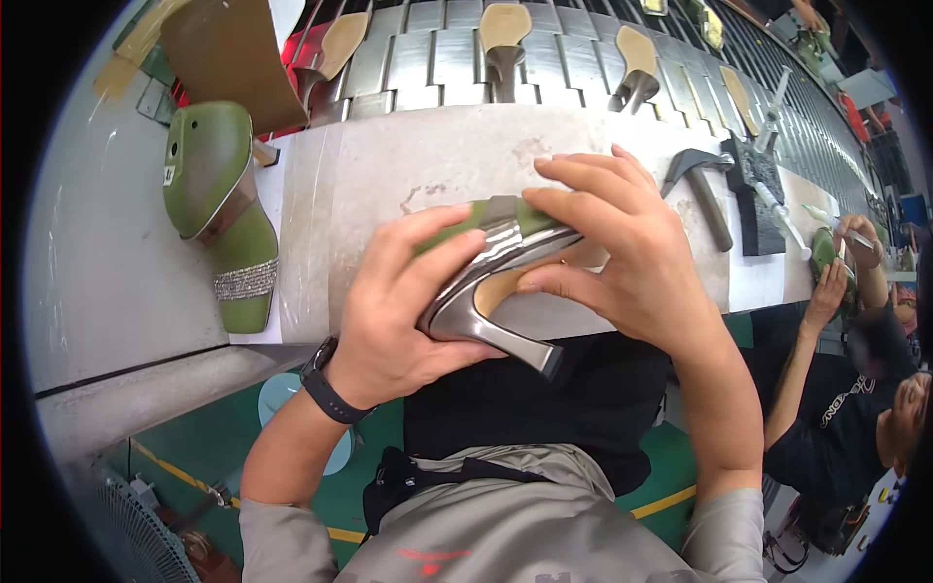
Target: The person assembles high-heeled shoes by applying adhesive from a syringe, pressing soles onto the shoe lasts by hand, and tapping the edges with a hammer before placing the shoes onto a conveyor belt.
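Note:
Between my two hands, above the near edge of the workbench, is a high-heeled shoe [503, 233] on a green last, tilted on its side. Its metallic grey heel [501, 340] points down toward me, and a silvery strap crosses the green surface. My left hand [394, 301] wraps round the heel end, with the thumb under the heel and the fingers over the top. My right hand [622, 243] grips the other end, its thumb against the tan sole and its fingers spread over the upper side. The fingers partly hide the shoe.
On the left lies another green last [216, 155] with a clear band and a glittering strap. A hammer [709, 199] and a black block [758, 204] with syringes lie at the right. Soles with heels [505, 29] stand on the metal conveyor [428, 58] beyond. A co-worker [846, 398] sits at far right.

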Demonstrator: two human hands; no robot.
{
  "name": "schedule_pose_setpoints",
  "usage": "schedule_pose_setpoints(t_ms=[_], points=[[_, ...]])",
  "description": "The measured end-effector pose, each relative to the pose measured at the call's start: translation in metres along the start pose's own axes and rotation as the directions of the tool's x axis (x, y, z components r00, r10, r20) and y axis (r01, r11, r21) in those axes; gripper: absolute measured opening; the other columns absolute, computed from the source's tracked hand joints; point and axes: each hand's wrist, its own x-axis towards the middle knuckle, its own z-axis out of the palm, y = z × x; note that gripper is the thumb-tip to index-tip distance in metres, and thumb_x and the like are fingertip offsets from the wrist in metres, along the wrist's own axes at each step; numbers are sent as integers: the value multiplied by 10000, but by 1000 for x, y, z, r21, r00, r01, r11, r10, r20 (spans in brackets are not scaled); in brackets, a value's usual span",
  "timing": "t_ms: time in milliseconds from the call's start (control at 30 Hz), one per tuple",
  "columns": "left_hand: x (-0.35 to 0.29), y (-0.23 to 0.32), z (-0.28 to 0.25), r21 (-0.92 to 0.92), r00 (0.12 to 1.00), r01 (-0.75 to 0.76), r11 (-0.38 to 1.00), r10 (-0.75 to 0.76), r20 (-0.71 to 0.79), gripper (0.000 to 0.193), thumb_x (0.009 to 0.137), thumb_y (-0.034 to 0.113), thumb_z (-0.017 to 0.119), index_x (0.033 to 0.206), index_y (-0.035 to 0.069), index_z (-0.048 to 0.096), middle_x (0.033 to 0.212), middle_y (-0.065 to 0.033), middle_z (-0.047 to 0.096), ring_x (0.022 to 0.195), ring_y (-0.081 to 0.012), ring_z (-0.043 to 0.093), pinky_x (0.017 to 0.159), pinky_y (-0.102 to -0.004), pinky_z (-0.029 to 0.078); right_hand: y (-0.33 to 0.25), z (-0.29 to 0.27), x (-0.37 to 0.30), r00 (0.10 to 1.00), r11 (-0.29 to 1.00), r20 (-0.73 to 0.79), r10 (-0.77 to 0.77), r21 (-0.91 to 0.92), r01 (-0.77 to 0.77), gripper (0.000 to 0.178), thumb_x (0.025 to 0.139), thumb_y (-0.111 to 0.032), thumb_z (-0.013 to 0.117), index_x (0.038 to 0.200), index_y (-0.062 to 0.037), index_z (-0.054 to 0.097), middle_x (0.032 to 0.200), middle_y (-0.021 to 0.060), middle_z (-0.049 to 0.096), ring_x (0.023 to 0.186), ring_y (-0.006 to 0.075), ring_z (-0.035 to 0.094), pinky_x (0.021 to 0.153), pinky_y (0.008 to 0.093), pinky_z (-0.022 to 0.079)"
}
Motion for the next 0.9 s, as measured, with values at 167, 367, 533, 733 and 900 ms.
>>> schedule_pose_setpoints(t_ms=[167,367,533,733,900], points=[[-4,-3,7,7,999,-2,1000,2,39,849,671,188,944,1437,17,621,1484,-212,627,1344,-367,637,1149,-551,466,6,14,1,994,994,-50,-99,-43,96,565,696,-374,931,1170,-118,758,1224,67,729,1172,294,668,1089,648,429],[-1,-15,8,135,993,-113,984,105,61,827,800,330,935,1453,-43,590,1452,-292,629,1298,-386,680,1160,-549,465,6,18,2,992,990,-49,-118,-88,113,592,702,-434,907,1159,-79,779,1218,86,756,1123,311,697,1102,585,433],[-2,-8,8,110,998,-59,992,57,16,758,777,312,918,1422,21,648,1441,-214,662,1286,-376,683,1115,-581,481,2,24,2,989,987,-74,-129,-108,120,581,730,-463,883,1161,-86,781,1202,71,758,1117,299,693,1110,601,413],[-2,-14,10,168,989,-143,975,134,64,756,825,344,921,1408,-38,629,1392,-288,670,1283,-393,687,1137,-556,491,-10,25,2,993,992,-97,-74,-112,63,544,720,-403,912,1131,-73,777,1176,69,763,1094,299,689,1117,605,391],[-9,-11,22,210,992,-108,972,119,-37,755,797,268,921,1427,-25,624,1414,-258,667,1317,-385,667,1133,-569,473,-22,7,19,982,985,80,170,-6,-170,459,660,-201,943,1045,-44,749,1137,90,775,1095,335,694,1096,515,435]])
